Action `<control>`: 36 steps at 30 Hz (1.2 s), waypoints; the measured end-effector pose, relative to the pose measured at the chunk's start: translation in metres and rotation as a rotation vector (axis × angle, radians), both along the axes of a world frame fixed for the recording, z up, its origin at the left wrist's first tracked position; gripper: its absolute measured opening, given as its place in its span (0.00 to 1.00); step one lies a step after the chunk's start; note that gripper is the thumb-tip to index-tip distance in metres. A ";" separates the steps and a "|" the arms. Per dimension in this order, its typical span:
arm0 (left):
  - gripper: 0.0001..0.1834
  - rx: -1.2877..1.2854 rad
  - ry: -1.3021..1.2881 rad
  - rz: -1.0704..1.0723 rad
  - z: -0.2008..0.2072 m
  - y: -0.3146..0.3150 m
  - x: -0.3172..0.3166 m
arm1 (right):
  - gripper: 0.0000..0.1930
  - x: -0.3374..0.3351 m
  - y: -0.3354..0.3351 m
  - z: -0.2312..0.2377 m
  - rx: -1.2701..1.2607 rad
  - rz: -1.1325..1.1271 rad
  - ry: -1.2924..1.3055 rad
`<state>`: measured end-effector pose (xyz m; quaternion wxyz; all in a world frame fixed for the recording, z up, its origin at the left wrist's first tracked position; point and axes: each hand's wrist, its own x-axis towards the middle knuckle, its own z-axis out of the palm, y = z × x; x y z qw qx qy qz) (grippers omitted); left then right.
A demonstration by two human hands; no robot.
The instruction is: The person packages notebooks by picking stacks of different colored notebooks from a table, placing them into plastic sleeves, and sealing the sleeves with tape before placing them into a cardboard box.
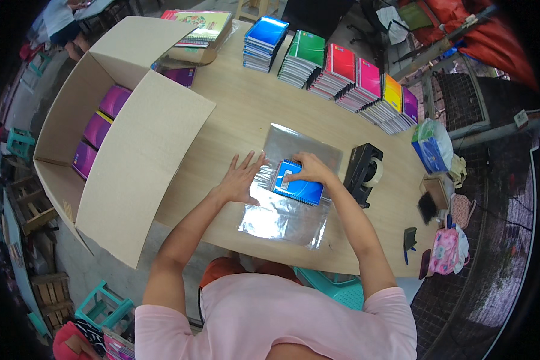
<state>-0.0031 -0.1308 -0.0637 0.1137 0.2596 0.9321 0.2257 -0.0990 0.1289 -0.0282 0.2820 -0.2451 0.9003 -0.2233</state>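
Observation:
Blue spiral notebooks [303, 191], seemingly a small stack, lie on a clear plastic sheet [267, 222] on the table. My right hand [311, 169] grips them from the far side, its thumb on the top cover and its fingers curled over the far edge. Just left of the notebooks, my left hand [239, 182] is open with fingers spread, at the left edge of the plastic. A black tape dispenser [361, 174] with a roll of clear tape stands right of the sheet.
An open cardboard box [144, 150] holding purple notebooks [96, 129] stands left. Stacks of blue [266, 33], green [307, 48], red [340, 63], pink [366, 78], yellow and purple notebooks line the far edge. A pink pouch [445, 249] lies right; a teal stool [336, 288] sits below the near edge.

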 end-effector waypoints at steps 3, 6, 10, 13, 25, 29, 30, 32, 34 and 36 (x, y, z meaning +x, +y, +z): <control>0.78 -0.010 0.022 0.031 0.006 0.001 0.002 | 0.43 0.004 -0.001 0.007 0.014 -0.018 0.103; 0.64 0.077 0.110 0.101 0.013 0.014 0.022 | 0.40 0.019 0.007 0.017 -0.059 -0.077 0.464; 0.27 0.211 0.152 -0.026 -0.002 0.022 0.077 | 0.35 0.074 0.020 0.037 -0.366 -0.262 0.534; 0.10 0.217 0.082 -0.002 0.006 0.036 0.077 | 0.31 0.149 0.019 0.046 -0.392 -0.222 0.335; 0.20 0.205 0.526 0.033 0.075 0.065 0.085 | 0.07 0.210 0.040 0.028 -0.092 -0.325 0.812; 0.13 0.207 0.361 -0.001 0.063 0.054 0.074 | 0.05 0.203 0.051 0.049 -0.151 -0.301 0.811; 0.10 0.238 0.283 0.024 0.063 0.052 0.066 | 0.05 0.199 0.054 0.053 -0.142 -0.307 0.786; 0.04 0.242 0.180 0.123 0.078 0.058 0.054 | 0.05 0.192 0.060 0.063 -0.116 -0.319 0.723; 0.03 0.387 -0.029 0.093 0.077 0.055 0.035 | 0.05 0.178 0.072 0.061 -0.189 -0.380 0.570; 0.05 0.420 -0.119 0.154 0.076 0.046 0.016 | 0.06 0.159 0.073 0.064 -0.268 -0.423 0.470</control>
